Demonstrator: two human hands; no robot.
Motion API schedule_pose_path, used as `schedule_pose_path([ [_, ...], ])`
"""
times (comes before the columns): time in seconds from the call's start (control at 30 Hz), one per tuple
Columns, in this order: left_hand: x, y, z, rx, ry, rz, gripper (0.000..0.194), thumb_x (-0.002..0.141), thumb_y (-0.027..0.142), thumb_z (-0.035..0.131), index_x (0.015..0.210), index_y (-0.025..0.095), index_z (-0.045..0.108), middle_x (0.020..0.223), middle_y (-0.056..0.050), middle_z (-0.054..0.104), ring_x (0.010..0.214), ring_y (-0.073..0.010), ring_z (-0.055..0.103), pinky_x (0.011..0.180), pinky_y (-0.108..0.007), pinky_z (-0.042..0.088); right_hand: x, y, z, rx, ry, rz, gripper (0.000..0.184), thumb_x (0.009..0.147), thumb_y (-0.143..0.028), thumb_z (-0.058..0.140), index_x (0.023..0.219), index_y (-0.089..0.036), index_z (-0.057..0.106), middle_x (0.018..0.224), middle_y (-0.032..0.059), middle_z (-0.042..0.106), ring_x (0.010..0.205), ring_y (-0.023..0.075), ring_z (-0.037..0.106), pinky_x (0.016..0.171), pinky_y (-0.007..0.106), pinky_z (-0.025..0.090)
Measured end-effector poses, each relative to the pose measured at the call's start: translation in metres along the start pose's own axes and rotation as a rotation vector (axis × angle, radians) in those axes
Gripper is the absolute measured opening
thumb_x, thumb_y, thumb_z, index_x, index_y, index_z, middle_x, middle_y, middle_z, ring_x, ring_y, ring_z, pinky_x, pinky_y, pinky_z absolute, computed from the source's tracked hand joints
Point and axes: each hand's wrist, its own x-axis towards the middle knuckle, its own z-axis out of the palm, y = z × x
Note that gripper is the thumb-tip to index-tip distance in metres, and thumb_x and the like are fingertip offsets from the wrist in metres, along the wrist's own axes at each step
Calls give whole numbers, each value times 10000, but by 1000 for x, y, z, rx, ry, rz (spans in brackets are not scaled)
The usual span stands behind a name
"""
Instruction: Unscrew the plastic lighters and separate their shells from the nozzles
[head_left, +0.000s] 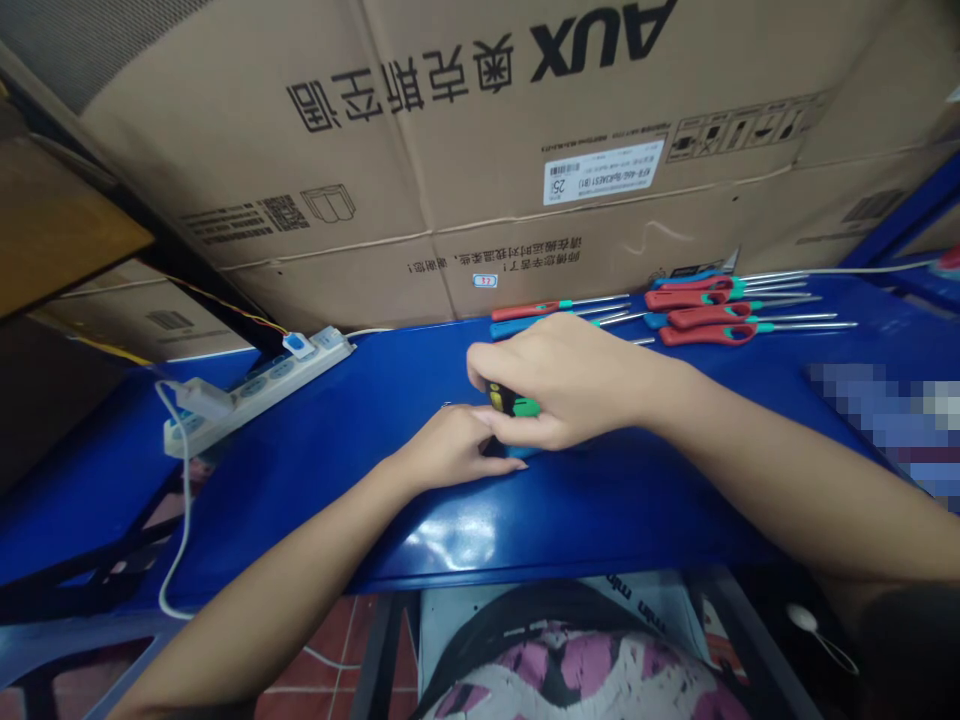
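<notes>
My right hand (566, 385) is closed around a small tool with a black, yellow and green handle (514, 404), held just above the blue table (337, 430). My left hand (450, 450) rests on the table directly under and beside it, fingers curled and touching a small blue part (517, 452) at the tool's lower end. What the left fingers pinch is mostly hidden by the right hand.
Several red and blue screwdrivers (705, 310) lie along the back of the table. A white power strip (255, 390) with a plugged cable sits at the left. Large cardboard boxes (480, 150) stand behind. A blurred patch (892, 420) lies at the right.
</notes>
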Motion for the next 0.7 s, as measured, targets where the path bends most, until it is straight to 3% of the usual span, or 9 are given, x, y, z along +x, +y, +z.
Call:
schedule_pose_path([
  [0.17, 0, 0, 1, -53, 21, -16, 360, 862, 501, 719, 1046, 192, 697, 936, -66, 738, 869, -240, 702, 765, -321, 537, -1, -3, 0, 8, 25, -39, 309, 865, -292, 486, 1115, -147, 594, 897, 78, 708, 694, 181, 554, 566, 292, 210],
  [0.27, -1, 1, 1, -72, 24, -19, 367, 865, 500, 718, 1080, 203, 694, 965, -71, 740, 914, -252, 705, 795, -333, 546, 0, -3, 0, -47, 30, -41, 245, 900, -326, 450, 971, -161, 616, 760, 55, 671, 617, 170, 502, 557, 304, 175],
  [0.4, -1, 1, 1, -14, 35, -5, 361, 855, 509, 729, 1034, 198, 695, 954, -63, 739, 859, -234, 702, 750, -317, 535, 1, -2, -1, 29, 31, -3, 235, 891, -288, 468, 1025, -166, 617, 905, 68, 697, 689, 167, 533, 557, 293, 196],
  [0.5, 0, 2, -1, 2, 26, 25, 306, 866, 481, 727, 959, 191, 689, 838, -31, 721, 752, -196, 682, 664, -275, 492, 1, 1, -3, 55, 21, 103, 259, 937, -363, 458, 927, -174, 635, 791, 47, 681, 638, 160, 515, 561, 287, 209],
  [0.63, 0, 2, -2, -2, 42, 59, 296, 877, 485, 713, 886, 191, 677, 779, -11, 689, 708, -171, 660, 640, -263, 460, -1, 3, -4, 146, 20, 108, 277, 918, -278, 468, 1134, -178, 612, 889, 43, 708, 679, 158, 550, 589, 273, 266],
  [0.7, 0, 1, -1, 12, 50, 50, 309, 874, 503, 708, 884, 195, 678, 766, -9, 679, 710, -178, 657, 638, -269, 457, -2, 2, -3, 169, 17, 110, 239, 911, -316, 498, 1054, -180, 632, 845, 34, 702, 667, 158, 550, 587, 275, 270],
])
